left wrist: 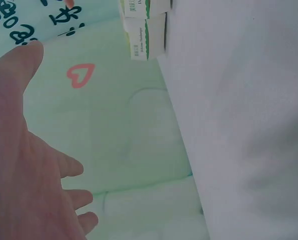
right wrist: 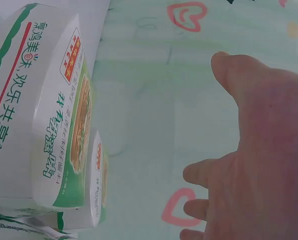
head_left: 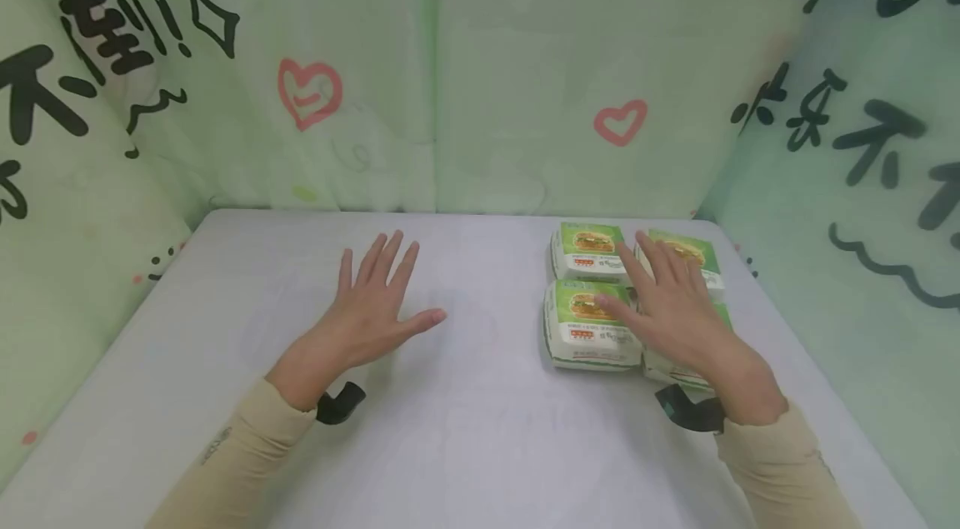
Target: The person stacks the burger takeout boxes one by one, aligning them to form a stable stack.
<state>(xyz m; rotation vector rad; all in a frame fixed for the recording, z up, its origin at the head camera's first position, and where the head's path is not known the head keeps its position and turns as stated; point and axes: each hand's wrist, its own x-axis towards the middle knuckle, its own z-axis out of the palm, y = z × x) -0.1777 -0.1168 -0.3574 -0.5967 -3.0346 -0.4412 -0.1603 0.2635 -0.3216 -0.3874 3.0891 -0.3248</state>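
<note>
My left hand [head_left: 365, 314] hovers over the left half of the white table, fingers spread and holding nothing. On the right, my right hand [head_left: 678, 316] is held out the same way above a group of several white and green hamburger boxes, palm down and fingers straight. The front left box [head_left: 592, 337] and the back left box [head_left: 588, 250] show a burger picture on top. Behind my right fingers, the back right box [head_left: 693, 258] and front right box [head_left: 675, 366] are partly hidden. In the right wrist view a box [right wrist: 48, 115] stands beside the hand, apart from it.
A white cloth covers the table [head_left: 465, 446]. Pale green curtains [head_left: 495, 37] with red hearts and black writing enclose its back and both sides. The boxes stand close together near the table's right edge. A black band [head_left: 341, 404] shows at my left wrist.
</note>
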